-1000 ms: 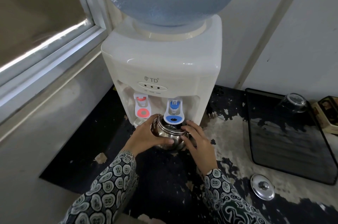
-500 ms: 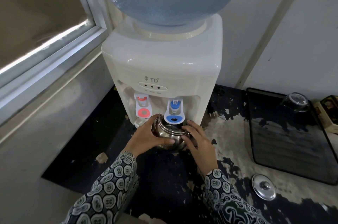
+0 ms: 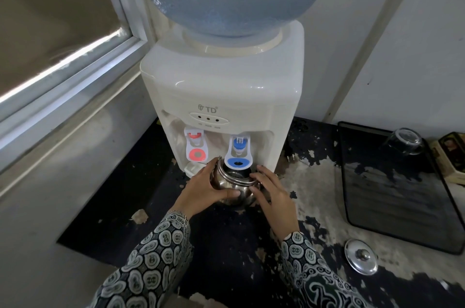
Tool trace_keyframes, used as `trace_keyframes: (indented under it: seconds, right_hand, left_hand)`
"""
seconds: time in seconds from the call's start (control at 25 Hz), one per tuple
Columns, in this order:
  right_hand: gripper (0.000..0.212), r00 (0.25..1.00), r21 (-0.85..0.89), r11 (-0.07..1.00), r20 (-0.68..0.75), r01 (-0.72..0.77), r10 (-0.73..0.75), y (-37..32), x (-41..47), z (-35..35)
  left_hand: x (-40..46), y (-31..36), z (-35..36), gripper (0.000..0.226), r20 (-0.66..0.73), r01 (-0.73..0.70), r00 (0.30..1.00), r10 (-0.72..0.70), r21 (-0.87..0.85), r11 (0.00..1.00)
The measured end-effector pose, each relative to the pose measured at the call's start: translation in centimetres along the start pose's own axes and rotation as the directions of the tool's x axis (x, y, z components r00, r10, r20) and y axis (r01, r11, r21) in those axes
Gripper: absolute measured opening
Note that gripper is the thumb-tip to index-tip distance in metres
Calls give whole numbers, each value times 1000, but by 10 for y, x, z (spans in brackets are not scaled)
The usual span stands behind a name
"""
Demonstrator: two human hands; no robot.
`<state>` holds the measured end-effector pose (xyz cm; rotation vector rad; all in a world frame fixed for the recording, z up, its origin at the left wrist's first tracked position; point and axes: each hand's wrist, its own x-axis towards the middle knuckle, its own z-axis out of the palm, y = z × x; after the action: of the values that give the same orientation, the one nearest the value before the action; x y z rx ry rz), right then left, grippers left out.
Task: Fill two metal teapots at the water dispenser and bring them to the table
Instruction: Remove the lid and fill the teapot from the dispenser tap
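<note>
Both hands gripped the metal teapot (image 3: 234,189) under the blue tap (image 3: 237,154): left hand (image 3: 203,187) wrapped around, right hand (image 3: 273,192) probably touching only.

Got my left hand (image 3: 201,188) wrapped round the left side of the teapot (image 3: 232,185), thumb across its front, right hand (image 3: 273,193) cupping its right side, fingertips on the rim.
</note>
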<state>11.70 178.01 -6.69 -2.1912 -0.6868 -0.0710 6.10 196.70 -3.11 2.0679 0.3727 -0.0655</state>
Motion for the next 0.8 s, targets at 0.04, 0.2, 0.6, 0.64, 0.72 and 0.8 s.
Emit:
trace_keyframes:
  seconds: [0.04, 0.2, 0.6, 0.64, 0.72, 0.8]
  right_hand:
    - [30, 1000, -1, 1000, 2, 1, -1, 0, 0, 0]
    - [30, 1000, -5, 1000, 23, -15, 15, 0, 0, -2]
    - [29, 1000, 5, 1000, 30, 8, -8, -1, 1, -5]
    - [29, 999, 4, 1000, 32, 8, -8, -1, 1, -5]
    - [29, 999, -2, 1000, 31, 9, -9, -2, 0, -6]
    - [29, 1000, 1, 1000, 28, 9, -9, -3, 0, -6]
  left_hand:
    - [0, 0, 0, 98, 2, 2, 1000, -2, -1, 1000]
    - [3, -3, 1, 102, 19, 23, 1000, -23, -15, 1000]
    - [8, -9, 3, 113, 15, 70, 997, -70, 15, 997]
    - [8, -10, 3, 113, 16, 71, 997, -71, 14, 997]
    - [9, -11, 3, 113, 16, 71, 997, -71, 17, 997]
    - [10, -12, 3, 112, 15, 65, 998, -65, 17, 998]
